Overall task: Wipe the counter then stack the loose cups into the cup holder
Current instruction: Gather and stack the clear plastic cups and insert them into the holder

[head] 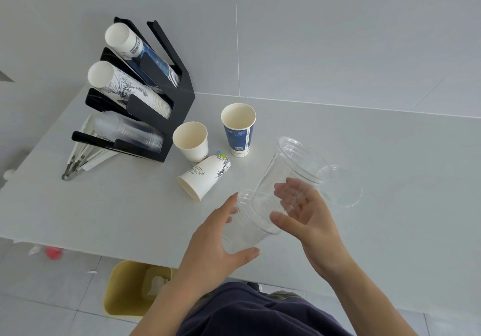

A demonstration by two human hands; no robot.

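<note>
My left hand point(221, 234) grips a clear plastic cup point(247, 231) near the counter's front edge. A second, taller clear cup point(291, 169) is nested tilted into it, and my right hand point(304, 210) touches its side with spread fingers. Another clear cup point(346, 187) lies on the counter just right of them. A blue paper cup point(239, 132) and a white paper cup point(191, 140) stand upright on the white counter point(390, 153). A printed white paper cup point(205, 174) lies on its side. The black cup holder point(179, 96) at the back left holds three slanted stacks of cups.
Metal tongs point(71, 169) and white packets lie left of the holder. A yellow bin point(130, 288) stands on the floor below the counter's front edge. A red object point(53, 253) lies on the floor at the left. A grey wall runs behind the counter.
</note>
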